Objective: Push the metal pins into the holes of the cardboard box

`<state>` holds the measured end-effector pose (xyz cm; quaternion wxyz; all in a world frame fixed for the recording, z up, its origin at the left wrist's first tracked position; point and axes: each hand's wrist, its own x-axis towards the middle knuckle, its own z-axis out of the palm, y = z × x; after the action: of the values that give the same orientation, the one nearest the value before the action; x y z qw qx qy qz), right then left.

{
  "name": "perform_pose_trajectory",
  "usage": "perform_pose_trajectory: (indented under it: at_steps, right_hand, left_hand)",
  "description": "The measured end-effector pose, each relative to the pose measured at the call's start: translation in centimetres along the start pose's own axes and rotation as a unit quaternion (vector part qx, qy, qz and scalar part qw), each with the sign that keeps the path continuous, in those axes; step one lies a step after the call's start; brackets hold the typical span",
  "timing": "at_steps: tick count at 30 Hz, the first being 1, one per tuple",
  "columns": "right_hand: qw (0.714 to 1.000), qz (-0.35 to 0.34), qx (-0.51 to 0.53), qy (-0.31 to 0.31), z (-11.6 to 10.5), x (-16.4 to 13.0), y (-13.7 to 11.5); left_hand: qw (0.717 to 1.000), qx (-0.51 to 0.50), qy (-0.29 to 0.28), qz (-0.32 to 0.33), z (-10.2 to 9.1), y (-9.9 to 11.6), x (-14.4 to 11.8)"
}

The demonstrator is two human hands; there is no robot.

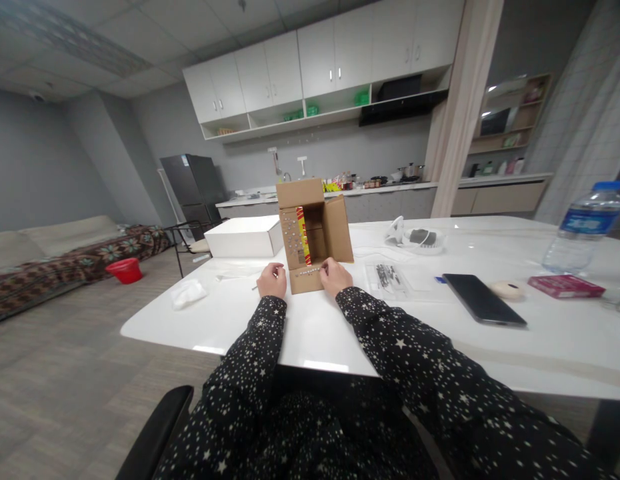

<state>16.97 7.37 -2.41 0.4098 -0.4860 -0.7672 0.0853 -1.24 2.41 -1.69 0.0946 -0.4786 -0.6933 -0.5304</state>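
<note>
An open cardboard box (301,195) stands on the white table in front of me, its opening facing me and its flaps folded out. Small pale bead-like dots cover its left flap beside a yellow and red strip (303,235). A row of similar pale dots (307,271) runs across the lower flap. My right hand (336,276) is closed at the right end of that row, fingertips touching the flap. Just left of the box, my left hand (273,280) is curled shut; a thin object pokes out below it, too small to name. What either hand pinches is hidden.
A white box (245,237) stands behind on the left, with crumpled white tissue (189,294) nearer. To the right lie a clear case (387,279) of small dark pieces, a black tablet or phone (483,299), a dark pink box (566,286) and a water bottle (585,227).
</note>
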Motion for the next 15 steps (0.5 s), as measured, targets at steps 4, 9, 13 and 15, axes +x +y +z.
perform_pose_trajectory:
  at_steps: [4,9,13,15]
  right_hand:
    - [1.0,-0.002,-0.004,0.0,0.1,0.04,0.08]
    - [1.0,-0.002,-0.002,0.0,0.21,0.06,0.17]
    - [1.0,0.003,-0.001,-0.006,0.18,0.05,0.12]
    - [1.0,0.006,-0.001,-0.01,0.13,0.02,0.07]
  left_hand:
    - [1.0,0.0,0.0,-0.001,-0.06,0.07,-0.05]
    - [1.0,-0.003,-0.004,-0.006,-0.11,0.15,-0.06]
    - [1.0,-0.002,-0.006,-0.004,-0.22,0.24,-0.08]
    - [1.0,-0.002,-0.006,-0.005,-0.32,0.3,-0.13]
